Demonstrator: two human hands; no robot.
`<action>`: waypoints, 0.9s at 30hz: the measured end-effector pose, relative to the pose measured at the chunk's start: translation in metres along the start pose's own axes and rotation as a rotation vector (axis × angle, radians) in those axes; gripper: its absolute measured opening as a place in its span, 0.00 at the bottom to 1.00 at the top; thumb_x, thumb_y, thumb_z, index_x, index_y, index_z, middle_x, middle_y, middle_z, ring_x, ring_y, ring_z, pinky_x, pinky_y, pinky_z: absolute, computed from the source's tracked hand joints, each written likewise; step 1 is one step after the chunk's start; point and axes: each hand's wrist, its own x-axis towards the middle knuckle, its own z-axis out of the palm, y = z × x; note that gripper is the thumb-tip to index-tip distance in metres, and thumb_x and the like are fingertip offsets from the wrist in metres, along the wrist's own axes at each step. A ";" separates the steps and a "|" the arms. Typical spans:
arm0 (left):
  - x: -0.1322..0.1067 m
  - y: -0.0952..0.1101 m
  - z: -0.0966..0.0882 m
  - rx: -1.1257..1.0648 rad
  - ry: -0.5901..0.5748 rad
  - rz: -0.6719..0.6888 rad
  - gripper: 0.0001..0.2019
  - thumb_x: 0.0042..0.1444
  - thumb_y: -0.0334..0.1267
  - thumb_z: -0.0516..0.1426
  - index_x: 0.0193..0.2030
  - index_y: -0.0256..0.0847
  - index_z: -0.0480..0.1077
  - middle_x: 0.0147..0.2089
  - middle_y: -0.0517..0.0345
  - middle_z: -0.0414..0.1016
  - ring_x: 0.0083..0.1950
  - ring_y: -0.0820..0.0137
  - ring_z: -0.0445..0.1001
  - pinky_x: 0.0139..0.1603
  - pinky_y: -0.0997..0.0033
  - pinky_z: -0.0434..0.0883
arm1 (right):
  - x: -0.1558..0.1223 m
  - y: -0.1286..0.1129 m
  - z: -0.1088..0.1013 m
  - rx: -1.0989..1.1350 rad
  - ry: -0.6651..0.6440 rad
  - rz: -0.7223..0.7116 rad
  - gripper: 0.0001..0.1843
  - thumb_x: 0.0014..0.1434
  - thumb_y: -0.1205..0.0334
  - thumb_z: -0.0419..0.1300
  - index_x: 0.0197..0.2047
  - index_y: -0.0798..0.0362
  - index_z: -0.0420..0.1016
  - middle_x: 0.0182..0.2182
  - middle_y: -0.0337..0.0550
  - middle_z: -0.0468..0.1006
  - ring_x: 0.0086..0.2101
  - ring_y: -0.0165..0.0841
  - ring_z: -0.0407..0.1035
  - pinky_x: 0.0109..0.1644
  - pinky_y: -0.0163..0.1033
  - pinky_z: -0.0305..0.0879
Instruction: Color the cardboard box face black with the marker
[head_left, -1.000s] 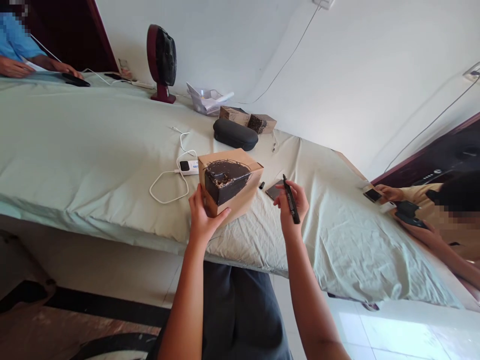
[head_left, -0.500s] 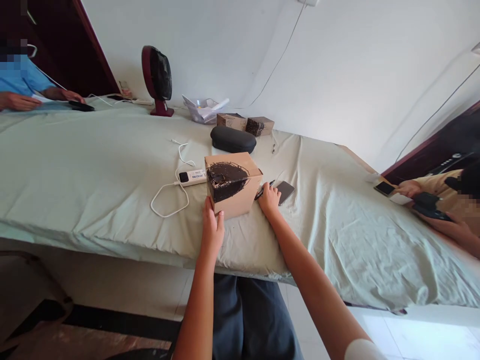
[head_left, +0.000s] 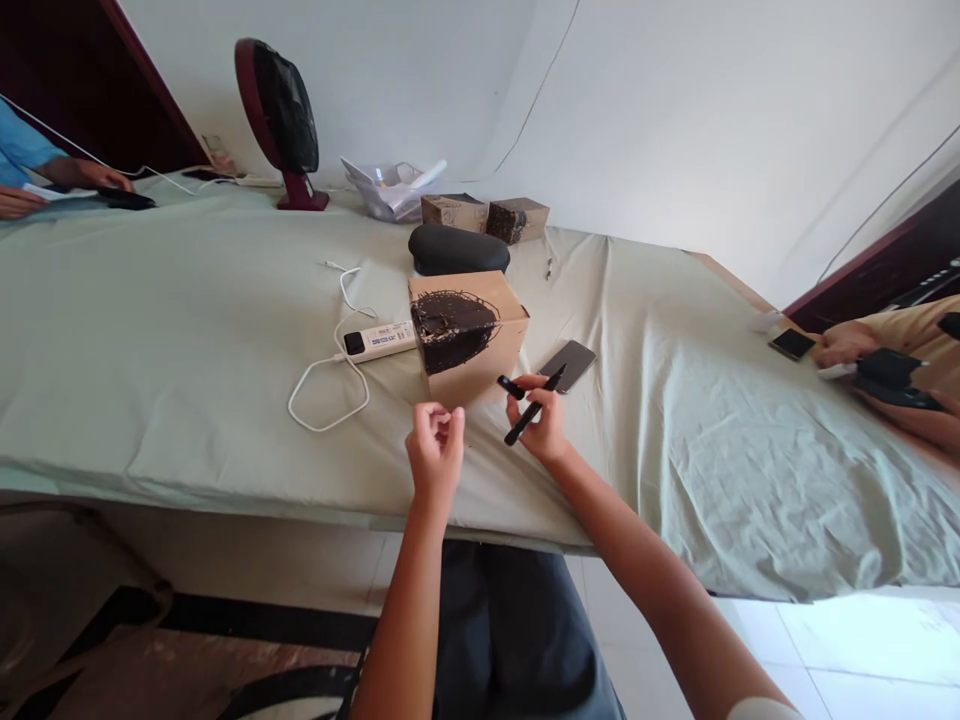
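A cardboard box point(head_left: 466, 345) with a black scribbled patch on its top and front stands on the cloth-covered table point(head_left: 165, 330). My left hand point(head_left: 435, 450) hovers just in front of the box, fingers curled in, nothing in it. My right hand point(head_left: 541, 425) is closed on a black marker point(head_left: 532, 408) that points up and right. A small black cap point(head_left: 510, 387) is at its fingertips. Both hands are apart from the box.
A phone point(head_left: 568, 364) lies right of the box; a white power bank point(head_left: 379, 340) with a looped cable lies left. Behind are a black case point(head_left: 457, 250), two small boxes point(head_left: 484, 215) and a fan point(head_left: 281, 110). Other people's hands point(head_left: 844, 345) rest at both table ends.
The box was lifted in my left hand, then set on the table and let go. My right hand reached down by the box and now holds the marker with the cap at its fingertips.
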 end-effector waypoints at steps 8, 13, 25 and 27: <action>0.001 0.017 -0.002 -0.394 -0.013 -0.151 0.23 0.64 0.63 0.63 0.43 0.42 0.72 0.24 0.65 0.68 0.23 0.74 0.67 0.25 0.75 0.65 | -0.014 -0.034 0.019 0.144 -0.287 -0.200 0.09 0.74 0.56 0.61 0.52 0.45 0.66 0.52 0.53 0.80 0.46 0.41 0.77 0.48 0.51 0.76; 0.010 0.020 -0.008 -0.590 0.093 -0.295 0.27 0.56 0.67 0.66 0.38 0.42 0.69 0.22 0.68 0.62 0.21 0.76 0.63 0.23 0.77 0.62 | -0.023 -0.040 0.027 0.135 -0.495 -0.392 0.22 0.77 0.40 0.52 0.50 0.50 0.74 0.40 0.51 0.80 0.34 0.39 0.71 0.39 0.46 0.69; 0.012 0.010 -0.016 -0.323 -0.093 -0.215 0.22 0.68 0.58 0.56 0.31 0.44 0.65 0.27 0.63 0.61 0.27 0.73 0.61 0.27 0.74 0.61 | -0.017 -0.047 0.026 0.170 -0.512 -0.438 0.25 0.79 0.42 0.45 0.46 0.49 0.76 0.30 0.41 0.72 0.25 0.34 0.59 0.34 0.42 0.61; 0.013 0.009 -0.018 -0.290 -0.079 -0.228 0.22 0.68 0.57 0.56 0.30 0.44 0.64 0.26 0.63 0.60 0.26 0.72 0.60 0.26 0.73 0.60 | -0.014 -0.049 0.026 0.146 -0.490 -0.425 0.27 0.79 0.42 0.42 0.44 0.48 0.76 0.28 0.40 0.70 0.24 0.34 0.57 0.33 0.42 0.60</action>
